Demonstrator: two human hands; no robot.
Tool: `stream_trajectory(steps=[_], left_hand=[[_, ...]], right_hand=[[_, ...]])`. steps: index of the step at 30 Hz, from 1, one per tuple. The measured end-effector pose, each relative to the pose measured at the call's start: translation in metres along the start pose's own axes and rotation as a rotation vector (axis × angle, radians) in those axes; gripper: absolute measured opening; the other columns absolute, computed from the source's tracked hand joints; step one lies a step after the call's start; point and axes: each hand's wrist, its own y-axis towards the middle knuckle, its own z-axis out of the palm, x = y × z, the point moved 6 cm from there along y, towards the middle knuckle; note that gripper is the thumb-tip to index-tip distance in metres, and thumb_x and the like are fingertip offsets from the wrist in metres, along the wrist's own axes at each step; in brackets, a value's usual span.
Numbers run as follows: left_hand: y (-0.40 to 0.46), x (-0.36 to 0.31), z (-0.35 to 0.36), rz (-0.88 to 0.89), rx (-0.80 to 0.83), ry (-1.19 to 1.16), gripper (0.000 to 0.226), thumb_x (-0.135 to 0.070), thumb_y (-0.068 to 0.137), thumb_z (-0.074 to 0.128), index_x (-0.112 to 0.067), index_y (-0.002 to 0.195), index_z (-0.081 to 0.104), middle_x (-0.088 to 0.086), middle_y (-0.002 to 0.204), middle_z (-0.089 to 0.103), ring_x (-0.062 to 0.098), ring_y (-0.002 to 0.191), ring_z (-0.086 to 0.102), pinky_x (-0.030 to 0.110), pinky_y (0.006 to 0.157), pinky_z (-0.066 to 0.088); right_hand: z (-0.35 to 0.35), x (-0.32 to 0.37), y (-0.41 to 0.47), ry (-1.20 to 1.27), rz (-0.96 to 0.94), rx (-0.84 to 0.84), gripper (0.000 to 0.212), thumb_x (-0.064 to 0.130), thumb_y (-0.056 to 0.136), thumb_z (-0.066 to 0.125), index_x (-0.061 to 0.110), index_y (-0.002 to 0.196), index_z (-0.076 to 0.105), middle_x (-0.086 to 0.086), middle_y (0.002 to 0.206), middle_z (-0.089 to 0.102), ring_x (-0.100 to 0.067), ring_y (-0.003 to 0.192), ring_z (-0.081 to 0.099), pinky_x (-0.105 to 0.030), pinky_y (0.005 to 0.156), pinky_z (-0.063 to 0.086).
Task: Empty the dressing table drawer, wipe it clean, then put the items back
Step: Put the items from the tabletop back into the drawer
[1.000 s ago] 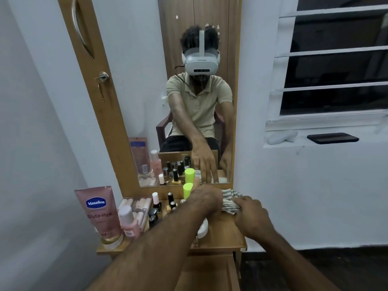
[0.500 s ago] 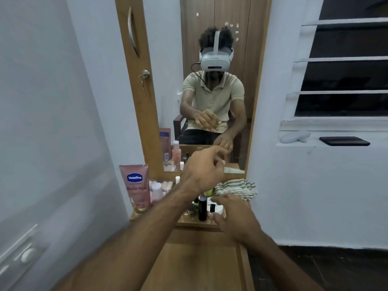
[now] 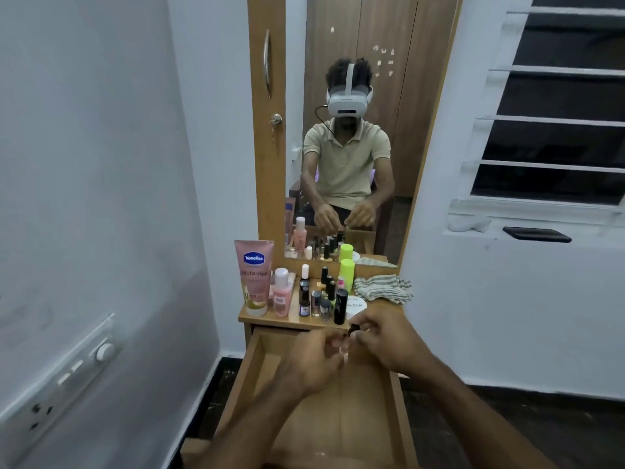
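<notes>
Both my hands are over the far end of the open drawer [image 3: 341, 411], just near of the dressing table top [image 3: 294, 319]. My left hand [image 3: 314, 363] curls its fingers around a small clear bottle [image 3: 341, 348], and my right hand [image 3: 385, 340] pinches the bottle's dark cap [image 3: 353, 328] between thumb and fingertips. The bottle itself is blurred and mostly hidden by my fingers, so I cannot tell what it holds.

The drawer is pulled out toward me, its wooden floor showing below my forearms.

On the table top, at the far left, a pink Vaseline tube [image 3: 254, 277] stands upright on its cap, with a small pink bottle [image 3: 281, 292] just right of it. Right of that is a cluster of little nail polish bottles [image 3: 319, 299], a black tube [image 3: 341, 306] standing at the near edge, and a lime-green bottle [image 3: 347, 272] farther back. A white round jar [image 3: 355, 305] lies near my right hand. A striped cloth [image 3: 384, 288] lies crumpled at the far right of the top, beside the mirror [image 3: 351, 130].
</notes>
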Motion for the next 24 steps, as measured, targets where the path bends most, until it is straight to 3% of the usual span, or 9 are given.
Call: stream_trajectory(steps=[2, 6, 9, 16, 18, 21, 24], left_hand=[[-0.016, 0.011, 0.008, -0.036, -0.007, 0.001, 0.013, -0.045, 0.085, 0.068, -0.04, 0.096, 0.07, -0.022, 0.086, 0.07, -0.008, 0.081, 0.063, 0.028, 0.077, 0.056], [-0.036, 0.019, 0.012, -0.056, -0.055, -0.05, 0.031, -0.054, 0.084, 0.066, -0.035, 0.106, 0.076, -0.02, 0.089, 0.073, -0.005, 0.083, 0.065, 0.031, 0.077, 0.056], [-0.046, 0.019, 0.011, -0.048, -0.072, -0.056, 0.032, -0.053, 0.084, 0.065, -0.032, 0.104, 0.077, -0.017, 0.087, 0.074, -0.002, 0.082, 0.065, 0.032, 0.075, 0.055], [-0.057, 0.02, 0.023, -0.083, -0.053, 0.03, 0.017, -0.054, 0.085, 0.062, -0.039, 0.087, 0.07, -0.016, 0.075, 0.068, 0.0, 0.073, 0.061, 0.032, 0.069, 0.055], [-0.059, 0.023, 0.033, -0.132, -0.029, 0.062, 0.023, -0.054, 0.088, 0.064, -0.038, 0.104, 0.072, -0.016, 0.087, 0.071, 0.0, 0.081, 0.062, 0.033, 0.076, 0.056], [-0.06, 0.029, 0.047, -0.179, 0.02, 0.088, 0.042, -0.049, 0.091, 0.065, -0.034, 0.131, 0.061, -0.015, 0.111, 0.07, 0.004, 0.094, 0.062, 0.033, 0.085, 0.054], [-0.055, 0.037, 0.058, -0.214, 0.154, 0.204, 0.043, -0.048, 0.093, 0.063, -0.03, 0.133, 0.058, -0.006, 0.123, 0.067, 0.014, 0.106, 0.061, 0.038, 0.093, 0.052]], right_hand=[[0.003, 0.009, -0.008, 0.012, -0.005, 0.073, 0.014, 0.022, 0.09, 0.074, 0.026, 0.103, 0.076, 0.011, 0.09, 0.072, -0.005, 0.085, 0.067, -0.03, 0.081, 0.057], [0.01, 0.019, -0.024, 0.015, 0.017, 0.132, 0.009, 0.021, 0.09, 0.074, 0.026, 0.097, 0.075, 0.01, 0.086, 0.074, -0.006, 0.083, 0.068, -0.032, 0.082, 0.058], [0.014, 0.021, -0.032, 0.051, 0.053, 0.138, 0.014, 0.023, 0.088, 0.078, 0.022, 0.101, 0.075, 0.008, 0.086, 0.076, -0.007, 0.083, 0.07, -0.034, 0.083, 0.059], [0.019, 0.017, -0.043, -0.011, 0.076, 0.195, 0.009, 0.022, 0.088, 0.078, 0.024, 0.097, 0.075, 0.009, 0.086, 0.074, -0.005, 0.083, 0.068, -0.027, 0.076, 0.056], [0.021, 0.01, -0.045, -0.072, 0.079, 0.225, 0.011, 0.02, 0.089, 0.077, 0.03, 0.09, 0.072, 0.012, 0.085, 0.072, -0.003, 0.081, 0.065, -0.021, 0.069, 0.049], [0.019, -0.01, -0.043, -0.18, 0.14, 0.197, 0.012, 0.02, 0.089, 0.073, 0.032, 0.088, 0.071, 0.014, 0.083, 0.071, -0.003, 0.08, 0.064, -0.023, 0.067, 0.047], [0.011, -0.034, -0.041, -0.36, 0.192, 0.1, 0.013, 0.023, 0.088, 0.069, 0.034, 0.094, 0.069, 0.017, 0.08, 0.067, -0.006, 0.079, 0.06, -0.025, 0.062, 0.045]])
